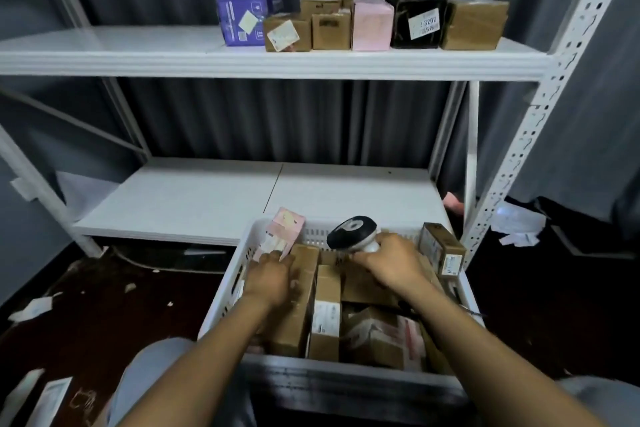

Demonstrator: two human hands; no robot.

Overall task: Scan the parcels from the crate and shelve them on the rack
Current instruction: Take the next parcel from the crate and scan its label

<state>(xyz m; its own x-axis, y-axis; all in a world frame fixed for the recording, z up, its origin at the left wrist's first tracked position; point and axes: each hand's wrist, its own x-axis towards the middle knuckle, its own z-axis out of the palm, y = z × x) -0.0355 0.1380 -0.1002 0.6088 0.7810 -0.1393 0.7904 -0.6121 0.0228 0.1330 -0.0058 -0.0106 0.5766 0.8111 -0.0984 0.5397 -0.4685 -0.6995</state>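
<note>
The white crate [221, 291] stands in front of the rack [519, 149], packed with parcels: brown cartons standing on edge, a taped parcel [384, 333] with red print near the front, and a small brown box [443, 246] tilted against the far right corner. A pink parcel [284, 232] leans upright in the far left corner, its top above the rim.

The left hand [272, 279] lies palm down inside the crate, fingertips at the lower edge of the pink parcel and over the top of a tall brown carton [294, 308]. The back of the hand hides the fingers, so I cannot tell whether it pinches the parcel or only touches it.

The right hand [389, 265] is wrapped round the pale handle of the scanner [351, 231], holding it firmly. The black head points left, towards the pink parcel, just beside it but apart, above the cartons.

On the rack, the upper shelf [138, 59] carries a row of parcels towards its right end: a purple box [246, 19], several brown boxes, a pink box [372, 24], a black parcel [419, 21] with a white label, and a brown box [474, 24]. The lower shelf [194, 201] sits just behind the crate
</note>
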